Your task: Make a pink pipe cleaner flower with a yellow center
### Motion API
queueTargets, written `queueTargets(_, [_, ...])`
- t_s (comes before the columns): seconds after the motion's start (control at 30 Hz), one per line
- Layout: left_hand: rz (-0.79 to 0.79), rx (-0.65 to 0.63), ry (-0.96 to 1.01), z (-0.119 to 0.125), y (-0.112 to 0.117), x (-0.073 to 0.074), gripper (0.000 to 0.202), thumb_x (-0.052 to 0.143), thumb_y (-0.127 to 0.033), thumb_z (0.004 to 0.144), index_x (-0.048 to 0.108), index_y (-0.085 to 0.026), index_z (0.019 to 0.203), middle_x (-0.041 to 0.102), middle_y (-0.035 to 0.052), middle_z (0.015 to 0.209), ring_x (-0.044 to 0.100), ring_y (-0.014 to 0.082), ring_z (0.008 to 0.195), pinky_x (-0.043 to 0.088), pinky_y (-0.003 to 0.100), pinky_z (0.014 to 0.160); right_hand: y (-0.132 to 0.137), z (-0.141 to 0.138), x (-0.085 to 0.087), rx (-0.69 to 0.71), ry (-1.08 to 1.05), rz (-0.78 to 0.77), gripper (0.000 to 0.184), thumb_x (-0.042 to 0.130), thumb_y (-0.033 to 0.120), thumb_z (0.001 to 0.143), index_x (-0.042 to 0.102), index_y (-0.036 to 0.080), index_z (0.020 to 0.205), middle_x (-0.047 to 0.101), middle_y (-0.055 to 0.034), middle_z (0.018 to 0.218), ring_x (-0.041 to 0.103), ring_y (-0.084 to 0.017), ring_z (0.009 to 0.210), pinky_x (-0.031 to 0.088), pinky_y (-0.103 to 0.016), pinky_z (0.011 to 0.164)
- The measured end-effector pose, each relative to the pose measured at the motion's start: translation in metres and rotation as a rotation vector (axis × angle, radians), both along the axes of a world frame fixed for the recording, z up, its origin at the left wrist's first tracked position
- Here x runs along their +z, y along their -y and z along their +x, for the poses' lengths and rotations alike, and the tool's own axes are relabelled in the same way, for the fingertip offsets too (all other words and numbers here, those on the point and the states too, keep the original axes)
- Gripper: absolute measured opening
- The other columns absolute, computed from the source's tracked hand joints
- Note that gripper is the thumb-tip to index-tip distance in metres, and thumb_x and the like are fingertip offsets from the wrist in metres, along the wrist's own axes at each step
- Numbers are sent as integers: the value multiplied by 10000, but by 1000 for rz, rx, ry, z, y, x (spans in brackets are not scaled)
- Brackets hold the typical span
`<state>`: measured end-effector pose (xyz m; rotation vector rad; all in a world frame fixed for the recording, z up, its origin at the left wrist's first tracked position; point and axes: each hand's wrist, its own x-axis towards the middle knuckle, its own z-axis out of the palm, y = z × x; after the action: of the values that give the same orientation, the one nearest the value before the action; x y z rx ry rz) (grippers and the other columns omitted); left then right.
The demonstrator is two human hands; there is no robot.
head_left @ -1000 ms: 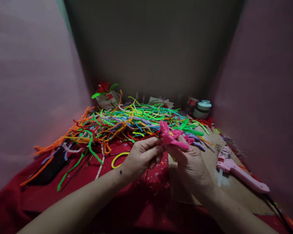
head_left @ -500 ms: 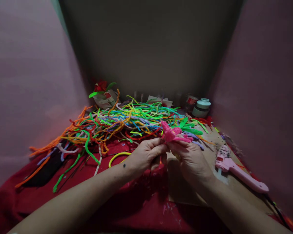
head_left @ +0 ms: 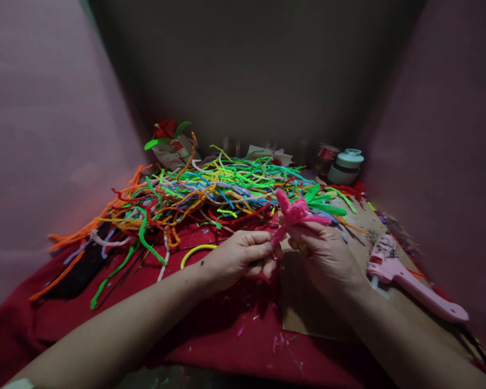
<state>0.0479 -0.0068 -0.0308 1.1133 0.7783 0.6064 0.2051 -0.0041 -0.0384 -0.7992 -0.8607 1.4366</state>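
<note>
Over the red cloth (head_left: 227, 335), both hands pinch a pink pipe-cleaner flower (head_left: 294, 212): left hand (head_left: 238, 256) grips its stem, right hand (head_left: 328, 256) clasps under the petals. At twelve o'clock lies a pipe-cleaner heap (head_left: 210, 194); at three o'clock, a pink glue gun (head_left: 413, 281).

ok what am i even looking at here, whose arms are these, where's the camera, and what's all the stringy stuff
The camera sits on a person's head and looks down at their own two bare arms, so you see the scene as they do. The left hand and the right hand meet in the middle and together hold a small pink fuzzy pipe-cleaner shape. Behind it lies a big tangled heap of coloured pipe cleaners, orange, green, blue, yellow and red, on a red cloth. A bent yellow pipe cleaner lies near the left hand. To the right, on a sheet of brown cardboard, rests a pink glue gun. A pale green lidded jar stands at the back.
</note>
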Motion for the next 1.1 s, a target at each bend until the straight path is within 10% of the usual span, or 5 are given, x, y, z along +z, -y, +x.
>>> queueTargets(0.23, [-85,46,-25,4,5,-7,222,536,-355,819,521,-139,766,471,-43,486,254,13,336,130,167,357,0,1,-6,-5,42,32,119,737,209,592,733,235,708,667,6,801,542,-140,728,425,-272,644])
queueTargets(0.47, [31,-53,109,-3,-3,-2,278,546,-207,803,499,-136,1067,625,93,887,642,168,754,497,288,678,-5,2,-9,-3,-105,-125,132,746,175,559,690,194,677,630,31,650,539,-122,638,428,-269,648])
queueTargets(0.7, [837,315,-432,12,3,-9,384,603,-317,772,487,-172,1108,601,80,1035,583,177,926,462,305,829,0,-4,-12,-12,-129,-129,137,730,164,579,700,195,709,667,8,726,577,-157,763,434,-268,686])
queueTargets(0.83, [1290,307,-828,17,7,-18,296,443,-330,868,502,-135,1083,612,116,980,599,195,874,470,301,755,6,-6,-13,34,-106,-77,173,691,172,621,715,193,791,689,-5,777,591,-176,790,439,-288,709])
queueTargets(1.1, [1349,307,-959,21,10,-17,200,347,-203,877,472,-143,1021,609,87,887,601,162,749,457,259,653,8,-4,-11,11,-71,-100,124,698,186,592,721,195,714,658,19,637,552,-133,638,414,-257,615])
